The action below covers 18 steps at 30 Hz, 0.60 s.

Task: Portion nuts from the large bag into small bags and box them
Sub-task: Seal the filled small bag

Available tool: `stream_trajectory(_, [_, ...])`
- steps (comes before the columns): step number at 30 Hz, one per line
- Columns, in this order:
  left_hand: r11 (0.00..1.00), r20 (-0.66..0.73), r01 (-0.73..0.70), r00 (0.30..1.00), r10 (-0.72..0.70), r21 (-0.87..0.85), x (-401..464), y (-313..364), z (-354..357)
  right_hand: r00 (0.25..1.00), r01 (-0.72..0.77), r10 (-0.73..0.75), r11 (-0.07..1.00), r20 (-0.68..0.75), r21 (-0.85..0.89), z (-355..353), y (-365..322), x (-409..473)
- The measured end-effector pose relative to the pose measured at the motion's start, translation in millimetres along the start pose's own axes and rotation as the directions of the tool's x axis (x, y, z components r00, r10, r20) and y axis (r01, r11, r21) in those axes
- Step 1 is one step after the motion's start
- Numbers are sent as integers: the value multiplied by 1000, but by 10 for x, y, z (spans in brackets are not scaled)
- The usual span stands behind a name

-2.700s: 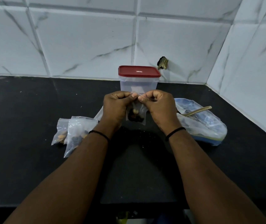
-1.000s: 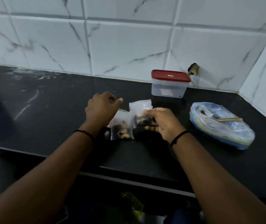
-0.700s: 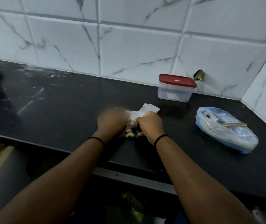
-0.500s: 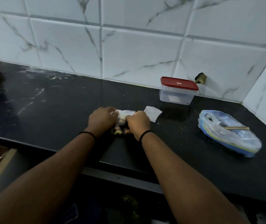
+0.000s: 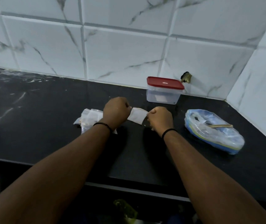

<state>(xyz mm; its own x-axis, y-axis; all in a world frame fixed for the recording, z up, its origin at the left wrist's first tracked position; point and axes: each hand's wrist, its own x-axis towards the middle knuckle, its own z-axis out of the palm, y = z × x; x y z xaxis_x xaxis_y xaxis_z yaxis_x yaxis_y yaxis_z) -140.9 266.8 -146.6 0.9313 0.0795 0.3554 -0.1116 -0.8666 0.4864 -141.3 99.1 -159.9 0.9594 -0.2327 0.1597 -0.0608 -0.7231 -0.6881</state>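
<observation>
Between my hands stretches an empty small clear bag (image 5: 136, 116), low over the black counter. My left hand (image 5: 116, 112) pinches its left edge and my right hand (image 5: 160, 119) pinches its right edge. Filled small bags of nuts (image 5: 89, 118) lie in a pile just left of my left wrist. The large bag of nuts (image 5: 213, 129) lies on the counter to the right, with a wooden spoon handle (image 5: 220, 126) sticking out of it. A clear plastic box with a red lid (image 5: 164, 90) stands shut against the back wall.
The black counter (image 5: 40, 120) runs left along a white marble-tiled wall; its front edge lies under my forearms. A second tiled wall closes off the right side. A small brass fitting (image 5: 186, 77) sticks out of the wall behind the box.
The filled bag my hands were sealing now lies with the pile on the left. Both hands have picked up an empty small bag and pulled it out between them.
</observation>
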Motion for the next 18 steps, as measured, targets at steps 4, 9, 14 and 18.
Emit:
stream_trajectory(4, [993,170,95,980,-106,72,186,148,323,1000,-14,13,995,13,98,10,213,80])
stream_trajectory(9, [984,243,156,954,-174,91,375,192,539,997,60,-55,995,57,-79,85,221,310])
stream_trajectory(14, [983,279,182,943,-182,26,439,114,600,993,-40,59,985,105,-170,167,132,491])
stream_trajectory(18, [978,225,200,957,-183,-58,363,141,581,991,-81,77,996,108,33,123,177,474])
